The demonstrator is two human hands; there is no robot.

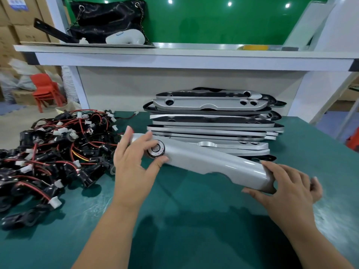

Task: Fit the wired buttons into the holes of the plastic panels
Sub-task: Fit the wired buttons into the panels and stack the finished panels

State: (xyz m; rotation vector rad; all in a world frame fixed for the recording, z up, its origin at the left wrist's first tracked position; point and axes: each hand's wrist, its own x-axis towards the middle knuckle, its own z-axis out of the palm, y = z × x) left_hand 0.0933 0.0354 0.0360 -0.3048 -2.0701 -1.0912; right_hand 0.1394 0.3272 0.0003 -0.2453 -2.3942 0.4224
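1. Holding one silver panel [213, 162] low over the green table [194, 220], with the left hand [134, 158] at one end and the right hand [287, 183] at the other.
2. Gripping the left end with the left fingers [159, 162], thumb up against the near edge and the rest hooked over the far edge, right beside the round button [156, 148] seated in the panel's hole.
3. Clamping the right end as well, thumb along the near edge and the other right fingers [272, 166] wrapped round behind, partly hidden by the panel.
4. Slanting down from upper left to lower right; hard to say whether touching the table or lifted clear.
5. Can't see the button's wire, with the panel's underside out of sight.
6. Just behind, an uneven stack of panels [211, 117], some silver face up with open holes, some dark; lowest ones masked by the held panel.
7. Over on the left, a tangled pile of wired buttons [54, 152], black bodies, red wires and white plugs, cut off at the frame edge.
8. Up on the shelf [194, 55], a black bag [108, 18] and a white object [126, 38], too unclear to identify.
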